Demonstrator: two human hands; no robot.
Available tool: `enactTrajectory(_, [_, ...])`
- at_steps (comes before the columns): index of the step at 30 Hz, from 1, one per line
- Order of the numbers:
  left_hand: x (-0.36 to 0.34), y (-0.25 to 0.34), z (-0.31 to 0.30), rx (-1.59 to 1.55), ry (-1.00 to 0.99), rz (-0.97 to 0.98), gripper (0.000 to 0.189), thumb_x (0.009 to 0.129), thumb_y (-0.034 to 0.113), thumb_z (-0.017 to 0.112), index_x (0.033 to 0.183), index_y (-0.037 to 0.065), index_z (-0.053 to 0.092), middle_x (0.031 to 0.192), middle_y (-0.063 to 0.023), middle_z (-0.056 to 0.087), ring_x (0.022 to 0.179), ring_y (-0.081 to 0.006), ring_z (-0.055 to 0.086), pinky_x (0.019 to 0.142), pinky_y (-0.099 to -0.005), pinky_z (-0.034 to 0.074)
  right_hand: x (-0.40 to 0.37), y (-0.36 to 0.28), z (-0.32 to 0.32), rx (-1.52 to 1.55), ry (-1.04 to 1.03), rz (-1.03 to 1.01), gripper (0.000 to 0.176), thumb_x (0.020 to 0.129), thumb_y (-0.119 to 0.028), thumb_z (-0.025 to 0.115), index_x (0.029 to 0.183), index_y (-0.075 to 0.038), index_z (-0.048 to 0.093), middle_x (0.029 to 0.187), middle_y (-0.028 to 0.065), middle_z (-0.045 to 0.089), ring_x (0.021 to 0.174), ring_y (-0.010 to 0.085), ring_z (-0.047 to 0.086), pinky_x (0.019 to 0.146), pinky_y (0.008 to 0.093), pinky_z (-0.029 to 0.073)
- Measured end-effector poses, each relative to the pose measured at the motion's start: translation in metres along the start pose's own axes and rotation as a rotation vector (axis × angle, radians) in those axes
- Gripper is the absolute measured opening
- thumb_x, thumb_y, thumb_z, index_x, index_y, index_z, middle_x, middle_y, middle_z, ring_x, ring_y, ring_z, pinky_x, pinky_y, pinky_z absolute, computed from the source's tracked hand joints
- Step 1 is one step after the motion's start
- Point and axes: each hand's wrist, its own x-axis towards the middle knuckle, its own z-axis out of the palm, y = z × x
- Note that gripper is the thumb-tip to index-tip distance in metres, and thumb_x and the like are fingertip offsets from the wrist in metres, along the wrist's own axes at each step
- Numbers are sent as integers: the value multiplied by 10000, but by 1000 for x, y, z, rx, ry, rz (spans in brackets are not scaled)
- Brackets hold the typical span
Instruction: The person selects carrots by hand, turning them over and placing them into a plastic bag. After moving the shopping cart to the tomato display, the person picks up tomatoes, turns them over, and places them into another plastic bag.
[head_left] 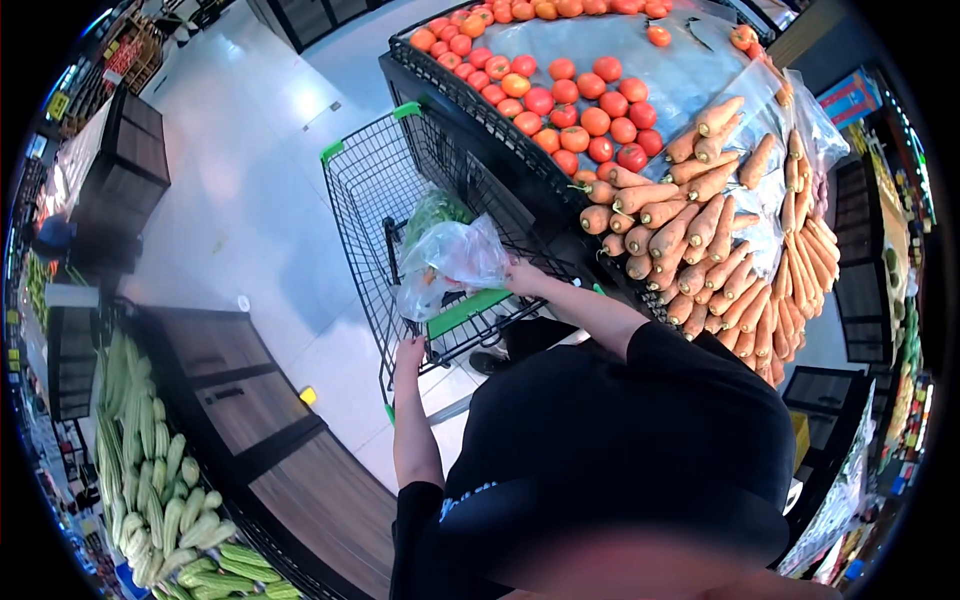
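A black wire shopping cart [345, 215] with green corners and a green bar stands in front of me. My left hand [410, 352] is closed on the cart's near-left frame. My right hand [522, 278] is closed at the right edge of a clear plastic bag [455, 255]; its fingertips are partly hidden. The bag lies over the near part of the cart, with some reddish contents showing faintly through it. Leafy greens [438, 212] lie just beyond the bag inside the cart.
To the right, a dark produce stand [480, 135] holds tomatoes [595, 120] and stacked carrots [700, 225], close beside the cart. Green gourds [150, 450] fill a wood-panelled stand [320, 490] at lower left. Pale tiled floor [240, 170] stretches ahead. A yellow object [308, 396] is at the left stand's edge.
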Motion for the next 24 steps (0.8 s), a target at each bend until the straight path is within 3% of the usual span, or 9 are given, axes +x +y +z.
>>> enactTrajectory(1, [-18, 19, -22, -71, -14, 70, 379, 948, 363, 550, 1088, 69, 743, 1052, -226, 728, 1030, -397, 691, 889, -474, 538, 9, 1, 13, 80, -20, 121, 425, 806, -343, 683, 1149, -98, 739, 1229, 281, 654, 1103, 426, 644, 982, 460, 518])
enactTrajectory(2, [-17, 19, -20, -141, 67, 100, 383, 950, 380, 563, 1102, 74, 736, 1062, -213, 731, 1038, -400, 688, 906, -464, 536, 14, -8, 1, 73, -191, 55, 430, 796, -372, 702, 1111, -85, 758, 1177, 246, 690, 1103, 383, 657, 961, 446, 525])
enactTrajectory(7, [-6, 30, -47, -116, 68, 183, 411, 967, 413, 568, 1106, 63, 732, 1037, -198, 738, 1010, -383, 697, 872, -451, 537, 56, -16, 13, -43, -309, 66, 497, 795, -440, 731, 1120, -64, 760, 1143, 190, 726, 1055, 326, 693, 942, 421, 539])
enactTrajectory(12, [37, 33, -73, -179, 72, 209, 420, 973, 407, 559, 1093, 48, 742, 962, -194, 745, 948, -368, 715, 821, -433, 539, 105, -23, 10, -12, -350, 87, 522, 814, -456, 731, 1163, -68, 744, 1149, 171, 733, 1060, 318, 696, 928, 420, 546])
enactTrajectory(16, [83, 28, -104, -110, 85, 207, 405, 950, 396, 572, 1073, 56, 755, 948, -188, 747, 932, -362, 717, 821, -429, 544, 146, -34, 7, 68, -264, 92, 454, 791, -413, 701, 1035, -37, 769, 1060, 193, 747, 976, 347, 714, 894, 458, 552])
enactTrajectory(19, [106, 39, -129, -208, 118, 257, 398, 930, 377, 608, 1055, 32, 763, 921, -174, 756, 894, -314, 728, 805, -404, 547, 183, -44, -7, 48, -260, 85, 432, 790, -374, 694, 1026, -19, 767, 1034, 205, 746, 962, 358, 718, 881, 456, 560])
enactTrajectory(23, [139, 43, -156, -212, 129, 288, 403, 913, 398, 665, 967, 18, 785, 839, -137, 763, 806, -265, 733, 761, -380, 547, 227, -64, -36, -8, -214, 78, 391, 806, -313, 662, 1054, -31, 769, 1086, 206, 741, 999, 363, 715, 872, 460, 558])
enactTrajectory(24, [140, 54, -167, -70, 188, 247, 440, 941, 430, 633, 896, 24, 795, 812, -127, 762, 769, -258, 728, 733, -373, 541, 238, -69, -43, -36, -205, 61, 386, 809, -301, 655, 1061, -32, 769, 1098, 206, 739, 1006, 363, 714, 870, 460, 558])
